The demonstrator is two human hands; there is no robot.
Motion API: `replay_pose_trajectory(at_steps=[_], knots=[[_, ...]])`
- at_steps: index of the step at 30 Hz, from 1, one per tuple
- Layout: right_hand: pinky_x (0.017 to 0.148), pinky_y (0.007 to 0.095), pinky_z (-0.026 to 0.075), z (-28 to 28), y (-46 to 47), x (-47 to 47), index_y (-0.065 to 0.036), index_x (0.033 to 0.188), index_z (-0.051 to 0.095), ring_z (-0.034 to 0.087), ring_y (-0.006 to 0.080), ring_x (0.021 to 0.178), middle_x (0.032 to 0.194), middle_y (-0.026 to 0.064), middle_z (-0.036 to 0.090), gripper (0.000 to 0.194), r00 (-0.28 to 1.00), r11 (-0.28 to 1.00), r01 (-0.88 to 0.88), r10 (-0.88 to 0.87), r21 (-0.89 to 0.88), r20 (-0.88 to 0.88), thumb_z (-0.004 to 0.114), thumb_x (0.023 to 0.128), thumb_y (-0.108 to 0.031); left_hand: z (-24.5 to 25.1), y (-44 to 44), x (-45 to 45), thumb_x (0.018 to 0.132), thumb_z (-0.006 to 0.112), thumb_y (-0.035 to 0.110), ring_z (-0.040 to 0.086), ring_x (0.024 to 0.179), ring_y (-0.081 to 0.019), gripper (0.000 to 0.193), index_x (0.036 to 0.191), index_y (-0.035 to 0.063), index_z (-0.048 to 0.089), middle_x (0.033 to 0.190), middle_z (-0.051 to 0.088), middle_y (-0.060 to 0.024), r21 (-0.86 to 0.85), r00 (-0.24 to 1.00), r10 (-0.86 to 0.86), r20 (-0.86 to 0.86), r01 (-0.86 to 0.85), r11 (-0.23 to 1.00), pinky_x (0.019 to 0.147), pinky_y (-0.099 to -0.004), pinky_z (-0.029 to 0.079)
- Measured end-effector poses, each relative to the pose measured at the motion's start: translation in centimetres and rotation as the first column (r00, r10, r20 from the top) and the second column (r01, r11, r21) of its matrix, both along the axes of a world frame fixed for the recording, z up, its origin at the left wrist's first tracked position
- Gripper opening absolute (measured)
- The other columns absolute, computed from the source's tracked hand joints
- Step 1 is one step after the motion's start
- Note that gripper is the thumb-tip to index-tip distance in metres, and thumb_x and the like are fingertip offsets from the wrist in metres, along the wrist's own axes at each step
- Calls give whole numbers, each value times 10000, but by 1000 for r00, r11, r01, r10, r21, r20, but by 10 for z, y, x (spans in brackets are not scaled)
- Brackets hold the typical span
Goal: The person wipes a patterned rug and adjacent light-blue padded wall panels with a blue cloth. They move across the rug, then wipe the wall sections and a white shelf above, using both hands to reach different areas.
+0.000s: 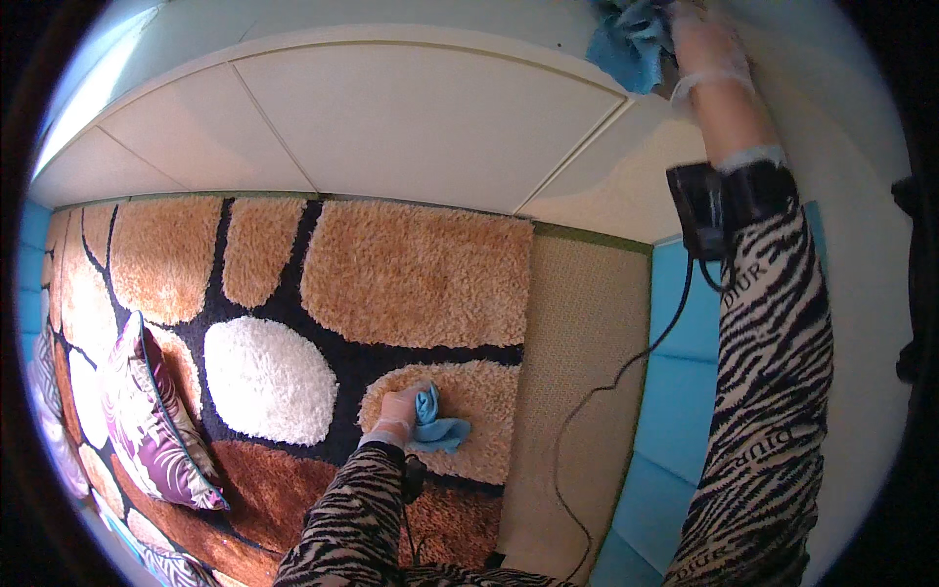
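Note:
My right hand (708, 44), in a clear plastic glove, reaches up at the top right and grips a blue cloth (631, 48) against the pale surface above the white panels (433, 117). Its fingertips are partly cut off by the picture's edge. Lower down, my left hand (397, 412), gloved too, is closed around a second blue cloth (441, 431), part of which hangs loose. That hand is seen over the patterned shaggy rug (411, 279). Both forearms wear zebra-striped sleeves, with a black device strapped at the right wrist.
A purple floral cushion (165, 425) lies on the rug at the left. Beige woven matting (579, 308) borders the rug, beside blue padded wall panels (671, 411). A thin black cable (579, 407) runs from the right wrist device down across the matting. Folded fabric lies at the lower left.

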State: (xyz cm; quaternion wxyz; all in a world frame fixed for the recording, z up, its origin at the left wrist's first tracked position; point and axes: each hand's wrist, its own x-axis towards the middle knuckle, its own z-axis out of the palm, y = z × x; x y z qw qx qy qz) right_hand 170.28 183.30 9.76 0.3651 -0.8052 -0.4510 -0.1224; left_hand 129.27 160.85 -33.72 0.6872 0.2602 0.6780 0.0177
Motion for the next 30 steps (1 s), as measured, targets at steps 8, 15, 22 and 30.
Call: replay_pose_trajectory(at_steps=[8, 15, 22, 30], knots=[[1246, 431, 220, -37, 22, -22, -65, 1531, 432, 345, 403, 1480, 1592, 231, 380, 541, 865, 833, 226, 67, -504, 498, 380, 1066, -335, -16, -1, -3, 885, 761, 360, 614, 783, -132, 361, 974, 10, 754, 878, 707, -10, 134, 992, -126, -6, 125, 983, 737, -336, 507], [1161, 476, 369, -44, 45, -14, -73, 1372, 609, 492, 399, 1364, 1460, 262, 516, 411, 863, 760, 112, 246, -640, 442, 457, 1019, -217, -17, -4, -6, 945, 668, 324, 654, 848, -146, 275, 1032, 77, 750, 928, 724, -43, 296, 969, -244, 41, 222, 929, 777, -327, 519], [963, 466, 518, -29, 43, -7, -25, 1155, 696, 669, 342, 1114, 1092, 192, 715, 289, 993, 992, -11, 26, 129, -117, 509, 936, 4, -18, -3, -9, 986, 520, 184, 690, 1058, -291, 299, 1254, 166, 654, 1163, 716, -112, 235, 856, -504, -113, 516, 823, 900, -367, 530], [1040, 456, 466, -40, 46, -112, -62, 1261, 658, 583, 400, 1204, 1330, 211, 622, 306, 709, 765, -638, 628, -87, 321, 538, 987, -126, -7, 0, -1, 970, 635, 272, 699, 934, -196, 254, 1140, 112, 736, 1023, 750, -67, 109, 973, -221, -71, 228, 968, 841, -328, 533]])
